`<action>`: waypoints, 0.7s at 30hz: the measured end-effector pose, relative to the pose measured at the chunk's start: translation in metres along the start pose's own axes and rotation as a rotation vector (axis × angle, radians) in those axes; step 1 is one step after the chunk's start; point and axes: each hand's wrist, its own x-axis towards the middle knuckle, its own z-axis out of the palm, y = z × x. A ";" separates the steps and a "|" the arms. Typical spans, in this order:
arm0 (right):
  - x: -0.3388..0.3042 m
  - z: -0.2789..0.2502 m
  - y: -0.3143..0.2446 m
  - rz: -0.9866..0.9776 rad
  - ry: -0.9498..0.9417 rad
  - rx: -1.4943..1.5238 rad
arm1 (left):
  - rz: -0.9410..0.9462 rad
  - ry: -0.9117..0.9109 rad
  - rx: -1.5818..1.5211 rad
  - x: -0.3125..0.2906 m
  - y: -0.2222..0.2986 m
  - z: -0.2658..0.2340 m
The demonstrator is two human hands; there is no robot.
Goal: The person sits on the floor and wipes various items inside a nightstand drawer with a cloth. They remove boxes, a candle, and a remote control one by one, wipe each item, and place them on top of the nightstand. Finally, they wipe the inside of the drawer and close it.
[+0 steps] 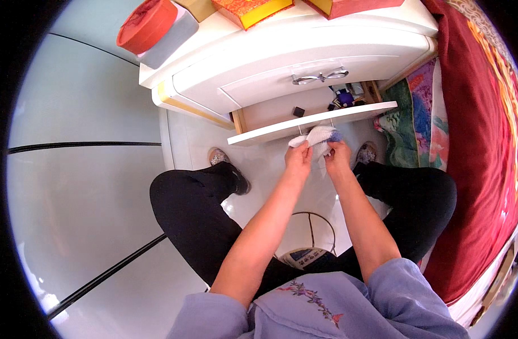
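Observation:
Both hands hold a white cloth (319,134) with a blue-purple patch, close against the front of a pulled-out lower drawer (253,134). My left hand (299,158) pinches the cloth's left side. On its right side, next to the blue part, my right hand (338,155) has its fingers closed on it. The drawer's own handle is mostly hidden behind the cloth. Inside the drawer a small black box (298,112) lies near the middle. Several small dark and blue things (345,99) are gathered at its right end.
Above is a closed white drawer with a silver handle (320,77). Red, grey and yellow boxes (151,28) stand on the cabinet top. A bed with a dark red cover (479,169) is on the right, glossy pale panels (84,192) on the left. My knees flank the drawer.

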 end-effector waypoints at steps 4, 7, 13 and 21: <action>0.013 -0.004 0.003 0.071 -0.028 -0.046 | -0.037 -0.072 -0.110 0.012 -0.007 0.001; 0.009 -0.003 0.004 -0.052 -0.110 -0.430 | -0.028 -0.082 -0.033 0.016 -0.003 -0.001; -0.017 0.021 -0.002 -0.412 -0.150 -0.540 | 0.055 0.205 0.024 -0.005 0.011 0.019; -0.014 0.035 -0.054 -0.534 0.022 -0.436 | -0.049 -0.014 -0.178 -0.033 0.040 0.057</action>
